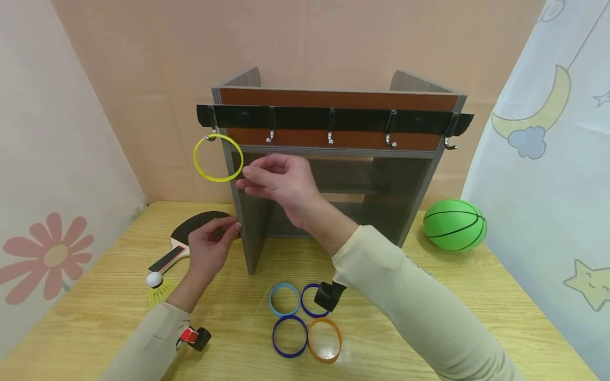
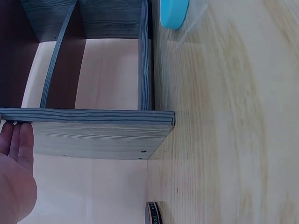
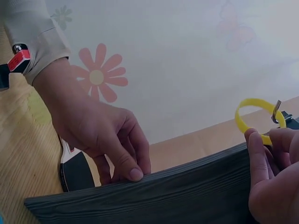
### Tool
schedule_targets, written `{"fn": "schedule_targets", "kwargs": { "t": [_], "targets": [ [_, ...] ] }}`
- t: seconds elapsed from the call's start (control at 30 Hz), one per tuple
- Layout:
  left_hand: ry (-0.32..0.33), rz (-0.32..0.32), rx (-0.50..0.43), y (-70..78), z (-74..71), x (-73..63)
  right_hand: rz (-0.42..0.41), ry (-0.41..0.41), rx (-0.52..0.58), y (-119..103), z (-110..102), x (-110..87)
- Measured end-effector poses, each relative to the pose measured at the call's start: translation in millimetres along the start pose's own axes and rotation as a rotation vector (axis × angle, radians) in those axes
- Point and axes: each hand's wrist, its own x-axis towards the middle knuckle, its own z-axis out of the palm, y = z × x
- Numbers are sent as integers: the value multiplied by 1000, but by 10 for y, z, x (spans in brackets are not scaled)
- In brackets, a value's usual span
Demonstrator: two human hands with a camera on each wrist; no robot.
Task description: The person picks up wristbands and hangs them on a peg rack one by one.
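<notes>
Item: one thin, round, bright yellow ring (image 1: 216, 179), probably plastic or rubber. Location: at the leftmost silver metal hook (image 1: 209, 138) of the grey wood-grain rack with a brown front board (image 1: 300, 98).

Hazards, as judged:
- Slipping off. The hook's tip sits at the ring's top edge; whether it bears the weight cannot be told. Early release could drop the ring to the pale wooden surface (image 1: 238, 328).
- Unhooking. A sideways or upward tug at the rim could lift the ring off the hook's short upturned end.
- Shifting rack. A hard pull could rock the rack, should the steadying hold slacken.

Grips:
- Right hand (image 1: 290, 185): thumb and fingertips brought almost together, apparently pinching the yellow rim with little gap.
- Left hand (image 1: 209, 251): low on the rack's left side panel (image 1: 252, 238), thumb at the front edge, fingers against the outer face.

Placement relative to grip: the ring extends leftward from the right fingertips, which meet its lower right edge; the hook lies at the opposite, upper part. The left hand is below and apart from the ring.
</notes>
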Motion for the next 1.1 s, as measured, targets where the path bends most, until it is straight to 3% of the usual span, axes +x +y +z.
{"fn": "schedule_targets", "kwargs": {
  "t": [0.27,0.6,0.93,1.1],
  "targets": [
    [15,-7,4,-45,-17,-4,28,-29,-95,46,-214,-116],
    [7,-19,-8,-61,-21,-5,117,-16,-312,236,-716,-413],
    [13,-42,-9,-50,-14,-8,197,-99,-508,698,-1241,-673],
    [14,-27,-13,-50,-7,-7,251,-121,-538,965,-1415,-799]
  ]
}}
